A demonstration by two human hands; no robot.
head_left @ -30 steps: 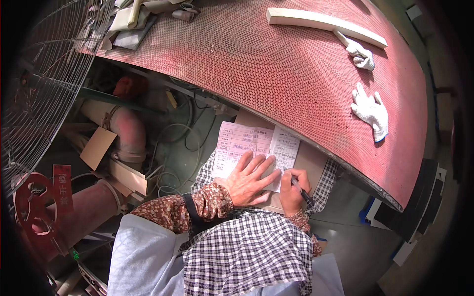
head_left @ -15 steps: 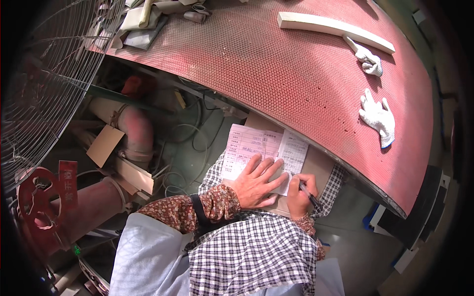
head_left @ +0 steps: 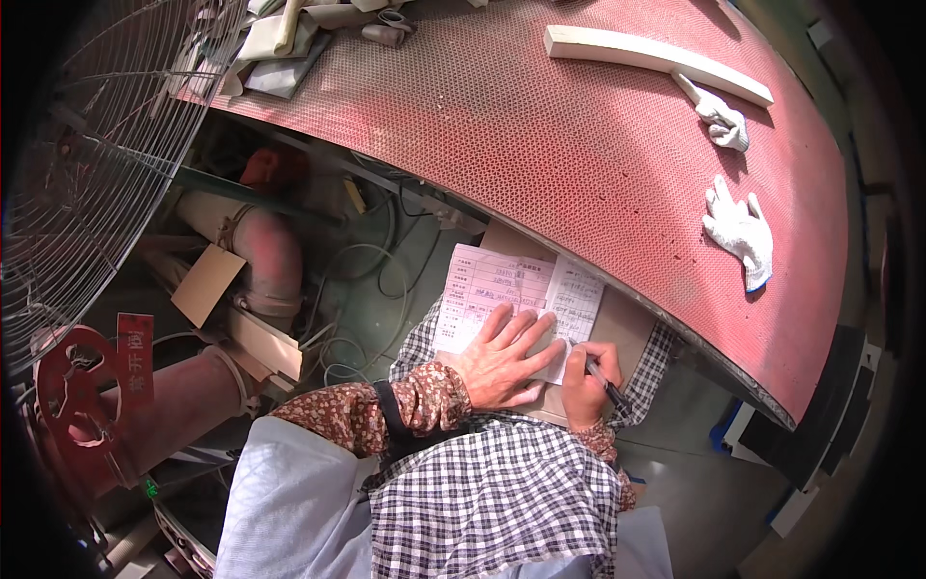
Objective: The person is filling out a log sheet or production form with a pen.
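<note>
My left hand lies flat with spread fingers on a pink printed form and the paper beside it. That second sheet, a white handwritten slip, overlaps the form's right side. Both rest on a brown cardboard board across my lap. A dark pen is pinched in my right hand, its tip at the slip's lower right part. My lap is covered by a black-and-white checked apron.
A red perforated-surface table curves ahead, bearing a pale bar, two white gloves and a heap of scraps. A wire fan guard stands at left, above red pipes with a handwheel and loose cardboard pieces.
The view has shifted very slightly. Both hands keep nearly the same places, with the pen still in my right hand at the slip.
</note>
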